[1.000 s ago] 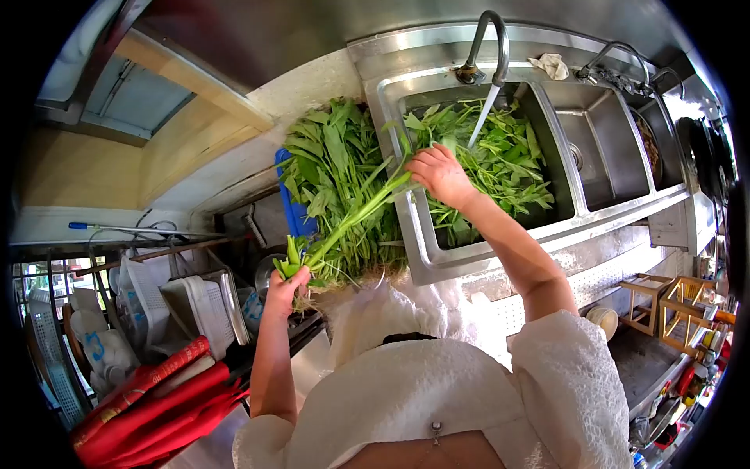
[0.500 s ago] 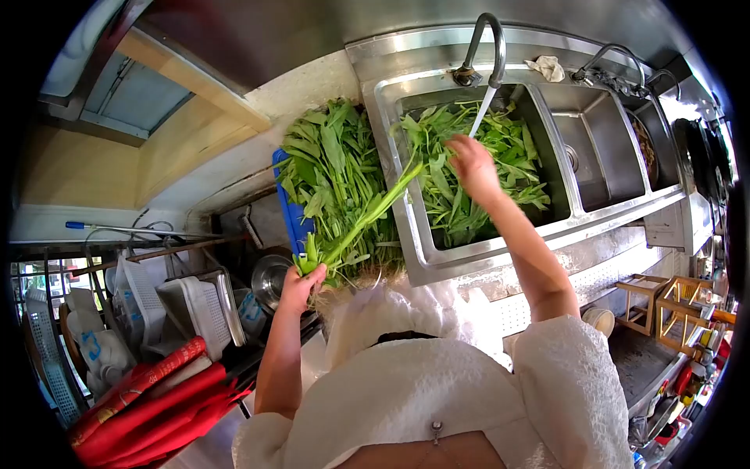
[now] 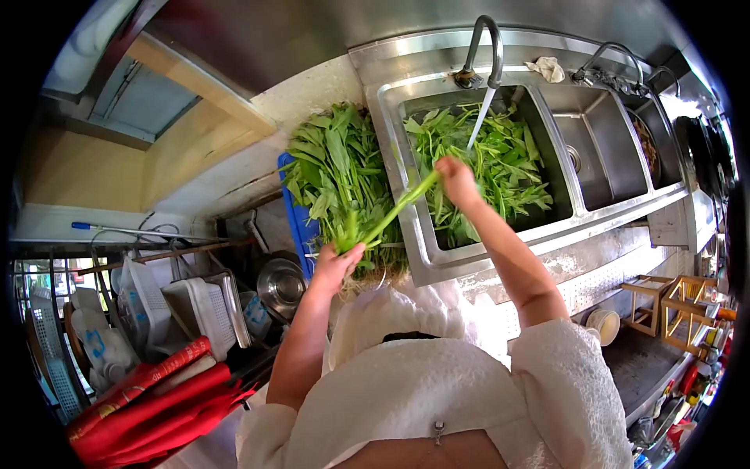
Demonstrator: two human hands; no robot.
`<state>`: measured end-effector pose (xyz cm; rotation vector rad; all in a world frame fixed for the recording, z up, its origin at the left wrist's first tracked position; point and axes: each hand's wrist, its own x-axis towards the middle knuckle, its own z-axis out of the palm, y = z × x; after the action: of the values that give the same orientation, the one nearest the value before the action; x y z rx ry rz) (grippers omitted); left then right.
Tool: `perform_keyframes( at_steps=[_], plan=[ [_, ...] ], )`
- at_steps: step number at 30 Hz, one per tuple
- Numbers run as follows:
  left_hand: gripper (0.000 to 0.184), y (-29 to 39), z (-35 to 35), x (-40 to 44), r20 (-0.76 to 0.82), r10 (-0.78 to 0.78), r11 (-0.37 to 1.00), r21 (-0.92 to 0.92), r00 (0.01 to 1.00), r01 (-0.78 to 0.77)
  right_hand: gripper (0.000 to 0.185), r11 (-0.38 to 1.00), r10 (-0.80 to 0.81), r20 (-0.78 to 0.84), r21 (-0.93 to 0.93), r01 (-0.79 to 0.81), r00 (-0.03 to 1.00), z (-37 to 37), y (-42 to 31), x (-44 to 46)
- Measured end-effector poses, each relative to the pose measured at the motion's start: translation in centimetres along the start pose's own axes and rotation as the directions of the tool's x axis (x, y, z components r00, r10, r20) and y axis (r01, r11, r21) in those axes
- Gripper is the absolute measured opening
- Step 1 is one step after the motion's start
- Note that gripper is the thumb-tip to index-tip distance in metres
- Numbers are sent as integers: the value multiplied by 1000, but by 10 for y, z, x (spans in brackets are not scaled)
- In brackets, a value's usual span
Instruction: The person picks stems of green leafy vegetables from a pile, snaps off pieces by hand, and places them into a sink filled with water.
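A: What has changed since half a second ago?
B: The right hand [image 3: 459, 181] was apart from the green stems [image 3: 402, 205] then; now its grip is clamped on their upper end, beside the sink [image 3: 414, 238]. The left hand [image 3: 337, 266] has shifted toward the sink, and its grip remains clamped around the lower end.
A: So where are the stems?
B: Slanting between both hands, across the sink's near-left rim and in front of the leafy pile [image 3: 336, 156] in the blue crate [image 3: 298, 227].
A: And the sink?
B: Stainless steel, with water running from the curved faucet [image 3: 496, 59] onto loose greens [image 3: 500, 148] in its left basin. A white cloth [image 3: 549, 69] lies on the back ledge.
A: The room?
B: A metal bowl [image 3: 280, 285] and white plastic baskets [image 3: 207, 309] at left; wooden stools [image 3: 648, 301] at right.
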<state>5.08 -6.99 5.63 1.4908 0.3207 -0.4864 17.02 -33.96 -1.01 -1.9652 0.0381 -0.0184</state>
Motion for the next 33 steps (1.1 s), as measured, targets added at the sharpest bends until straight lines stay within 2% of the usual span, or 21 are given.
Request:
perform_keyframes(
  at_steps=[2, 4, 6, 7, 8, 9, 10, 11, 12, 14, 18, 20, 21, 24, 26, 27, 28, 30, 31, 32, 33],
  plan=[
    [19, 3, 10, 0, -22, -19, 999, 34, 1000, 20, 17, 913, 397, -212, -12, -409, 893, -28, 43, 40],
    [19, 9, 11, 3, -38, -31, 996, 77, 999, 34, 16, 694, 172, -280, -646, -318, 945, -62, 14, 36],
    [18, 12, 8, 4, -41, -87, 994, 68, 995, 90, 17, 629, -288, -175, -776, 48, 942, -55, 14, 23],
    [18, 12, 8, 5, -45, -94, 993, 60, 995, 97, 20, 666, -383, -13, -697, 266, 924, -49, -2, 15],
    [18, 12, 9, 7, -40, -97, 993, 58, 994, 100, 23, 597, -494, 165, -650, 471, 854, -41, -17, 0],
    [17, 12, 9, 8, -41, -85, 995, 51, 996, 87, 22, 387, -591, 401, -620, 682, 700, -35, -28, -12],
    [17, 11, 9, 9, -42, -73, 996, 46, 996, 75, 16, 346, -436, 570, -608, 715, 696, -30, -46, -25],
    [17, 10, 9, 10, -39, -41, 997, 69, 998, 44, 17, 523, -544, 482, -445, 727, 687, -20, -43, -37],
    [17, 10, 9, 11, -39, -41, 997, 69, 998, 44, 22, 509, -536, 517, -433, 744, 668, -15, -49, -44],
    [17, 11, 9, 12, -15, -100, 994, 34, 995, 100, 22, 656, -458, 468, -395, 643, 756, -11, -46, -49],
    [16, 18, 29, 9, 17, -72, 997, -40, 997, 73, 24, 732, -452, 351, -380, 566, 820, -6, -28, -40],
    [14, 20, 37, 12, 42, -105, 988, -109, 994, 109, 27, 928, -311, 57, -196, 316, 949, 0, -26, -38],
    [14, 22, 42, 12, 75, -84, 990, -107, 994, 92, 29, 986, -138, -103, 81, 147, 985, -1, -32, -36],
    [15, 20, 61, 17, 70, -4, 998, -61, 998, 8, 34, 923, 259, -227, 343, -172, 939, 15, -14, -12],
    [15, 22, 64, 20, 47, -2, 999, -46, 999, 4, 35, 744, 557, -243, 571, -347, 795, 18, -16, 4],
    [15, 25, 65, 18, 31, 64, 997, 44, 997, -66, 35, 748, 550, -243, 569, -342, 799, 4, -5, 19],
    [14, 24, 65, 14, 15, 126, 983, 135, 992, -127, 33, 856, 510, -423, 340, -391, 749, -23, 20, 35],
    [14, 10, 51, 14, -15, 144, 979, 149, 989, -140, 30, 845, 281, -708, -138, -517, 648, -55, 43, 54],
    [14, 7, 48, 14, -38, 186, 957, 233, 982, -173, 30, 849, 276, -708, -139, -511, 650, -56, 42, 59],
    [14, 3, 45, 12, -59, 219, 931, 311, 974, -191, 25, 882, -107, -608, -424, -208, 787, -56, 43, 57],
    [15, 8, 45, 9, -82, 214, 914, 367, 973, -170, 19, 757, -467, -396, -641, 126, 791, -56, 34, 50]
  ],
)
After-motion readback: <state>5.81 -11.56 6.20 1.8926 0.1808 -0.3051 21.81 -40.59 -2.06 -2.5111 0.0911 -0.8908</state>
